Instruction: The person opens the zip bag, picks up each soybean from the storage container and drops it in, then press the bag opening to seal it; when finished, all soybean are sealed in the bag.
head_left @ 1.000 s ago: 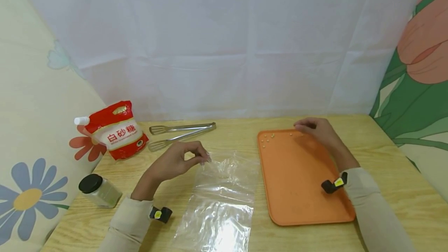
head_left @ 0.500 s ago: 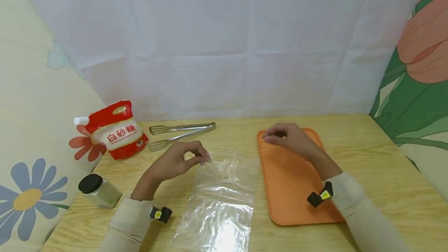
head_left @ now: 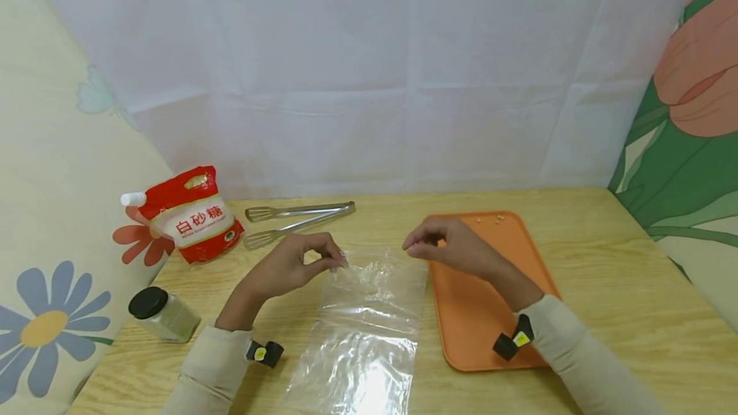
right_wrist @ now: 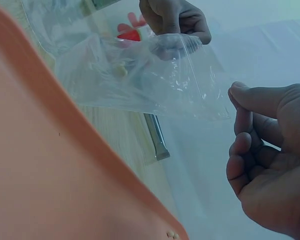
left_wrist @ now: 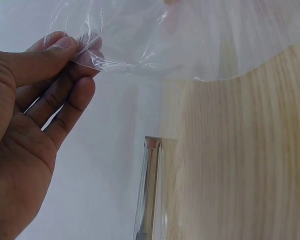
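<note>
Left hand (head_left: 291,266) pinches far edge of clear plastic bag (head_left: 369,338) on wood-grain table (head_left: 623,261). Right hand (head_left: 461,250) just beside bag's corner, thumb and forefinger tips together; cannot tell whether anything between. Small pale beads (head_left: 500,218) on orange rectangular tray (head_left: 481,312).

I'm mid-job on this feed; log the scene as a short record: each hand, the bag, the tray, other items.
Left hand: left hand pinches an edge of the clear plastic bag
Right hand: right hand over the tray's left edge, thumb and fingertip together, apart from the bag; anything held can't be made out
Tray: orange tray, right of the bag, a few small pale pellets near its far edge
Other items: metal tongs, spread; white granulated sugar pouch; black-lidded jar, at left
</note>
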Motion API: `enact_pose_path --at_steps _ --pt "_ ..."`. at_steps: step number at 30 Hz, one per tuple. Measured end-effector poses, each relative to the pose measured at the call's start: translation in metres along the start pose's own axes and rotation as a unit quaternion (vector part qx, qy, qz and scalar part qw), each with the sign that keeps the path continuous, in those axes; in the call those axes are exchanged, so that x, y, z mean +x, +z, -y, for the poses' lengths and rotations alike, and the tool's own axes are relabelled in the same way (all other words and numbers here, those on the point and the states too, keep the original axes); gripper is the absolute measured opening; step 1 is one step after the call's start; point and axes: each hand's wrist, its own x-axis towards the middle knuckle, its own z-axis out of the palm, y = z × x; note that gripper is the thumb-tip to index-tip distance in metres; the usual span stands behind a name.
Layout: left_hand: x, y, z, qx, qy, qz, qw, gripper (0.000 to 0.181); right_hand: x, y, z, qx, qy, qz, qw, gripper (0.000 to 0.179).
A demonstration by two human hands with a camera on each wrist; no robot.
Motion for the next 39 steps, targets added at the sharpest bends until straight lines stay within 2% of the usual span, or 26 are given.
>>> enact_pose_path --at_steps 7,14,19,24,28,31,34,39 --pt "0.001 0.0 -0.001 0.001 0.01 -0.001 1.0 0.017 0.0 0.004 0.002 0.001 -0.01 0.013 0.9999 0.014" --pt "0.0 -0.001 -0.001 0.001 -0.002 -0.001 1.0 0.019 0.0 0.006 0.001 0.004 -0.014 0.022 0.9997 0.014" --pt "0.001 0.0 0.0 -0.001 0.001 -0.002 1.0 0.02 0.0 0.001 0.002 -0.003 0.007 0.012 0.9999 0.021" --pt "0.001 0.0 -0.001 -0.004 0.007 0.0 1.0 0.018 -0.003 -0.018 0.002 -0.007 0.036 -0.033 0.9988 0.025" --pt "0.0 0.0 -0.001 -0.006 0.003 0.002 1.0 0.016 -0.007 -0.042 -0.003 -0.021 0.035 -0.084 0.9956 0.025" --pt "0.0 0.0 -0.001 -0.01 0.001 0.003 0.9999 0.015 -0.014 -0.061 -0.01 -0.047 0.04 -0.134 0.989 0.023" --pt "0.0 0.0 0.0 -0.009 0.001 0.004 0.9999 0.014 -0.023 -0.076 -0.006 -0.086 0.057 -0.174 0.9793 0.023" --pt "0.001 0.001 -0.001 -0.005 0.003 0.002 1.0 0.014 -0.036 -0.097 -0.036 -0.107 0.093 -0.207 0.9681 0.034"
